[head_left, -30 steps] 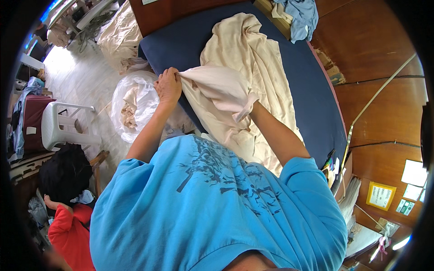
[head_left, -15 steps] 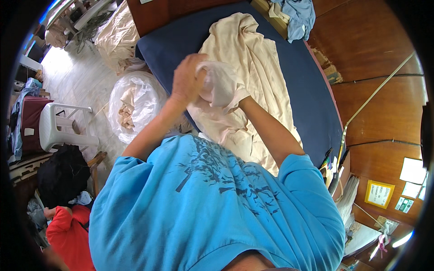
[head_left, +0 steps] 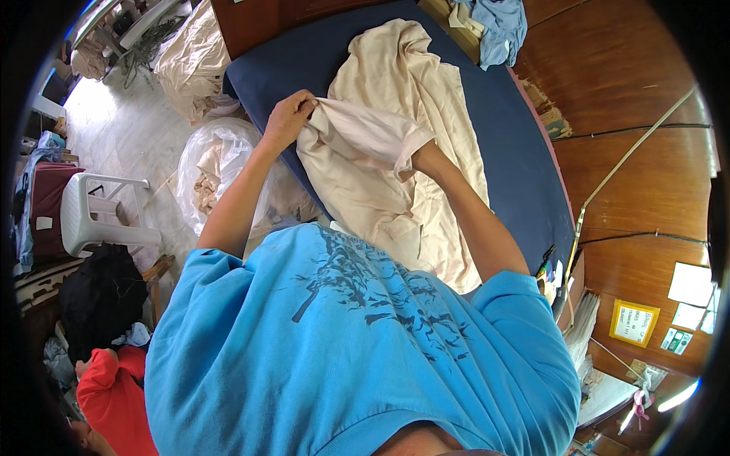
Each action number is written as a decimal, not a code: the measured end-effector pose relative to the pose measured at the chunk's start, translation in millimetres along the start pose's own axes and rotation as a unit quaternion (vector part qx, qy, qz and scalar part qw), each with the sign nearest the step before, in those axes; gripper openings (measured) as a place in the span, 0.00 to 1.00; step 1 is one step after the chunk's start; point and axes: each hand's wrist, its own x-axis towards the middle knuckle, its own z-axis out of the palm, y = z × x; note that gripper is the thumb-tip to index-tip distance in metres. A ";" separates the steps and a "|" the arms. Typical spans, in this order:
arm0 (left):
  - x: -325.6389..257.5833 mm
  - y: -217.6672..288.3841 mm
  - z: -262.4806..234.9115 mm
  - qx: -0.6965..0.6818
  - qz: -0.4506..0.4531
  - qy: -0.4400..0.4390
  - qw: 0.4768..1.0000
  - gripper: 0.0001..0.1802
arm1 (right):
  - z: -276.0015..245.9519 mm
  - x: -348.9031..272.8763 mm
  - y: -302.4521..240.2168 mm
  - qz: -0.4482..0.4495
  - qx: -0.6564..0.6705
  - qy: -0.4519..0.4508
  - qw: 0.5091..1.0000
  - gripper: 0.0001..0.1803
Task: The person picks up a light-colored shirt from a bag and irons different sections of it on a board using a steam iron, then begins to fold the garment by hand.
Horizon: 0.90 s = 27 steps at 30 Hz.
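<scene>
A cream garment (head_left: pixel 437 114) lies lengthwise on the dark blue padded table (head_left: pixel 509 163), wrinkled at its far end. My left hand (head_left: pixel 291 115) is closed on an edge of it at the table's left side, fingertips pinching the cloth. From there a tube-like part of the garment, like a sleeve or trouser leg, stretches across to my right hand (head_left: pixel 428 158). The right wrist goes into the open end of that tube, so its fingers are hidden inside. The stretched part is lifted above the layers beneath it.
To the left, a clear plastic bag (head_left: pixel 220 163) holding cream cloth stands on the floor. Beyond it is a pile of cream fabric (head_left: pixel 194 64). A white plastic stool (head_left: pixel 84 216) stands farther left. Blue garments (head_left: pixel 502 30) rest at the far right corner. Nearby, a person in red (head_left: pixel 114 395) is at lower left.
The cloth was bunched between my hands and is now stretched out. My left hand has moved left, my right hand slightly right, its wrist in the tube's opening.
</scene>
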 end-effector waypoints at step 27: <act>-4.9 69.8 54.8 0.165 -0.035 0.029 0.985 0.15 | 21.1 7.5 -23.3 -0.048 0.061 0.331 0.940 0.10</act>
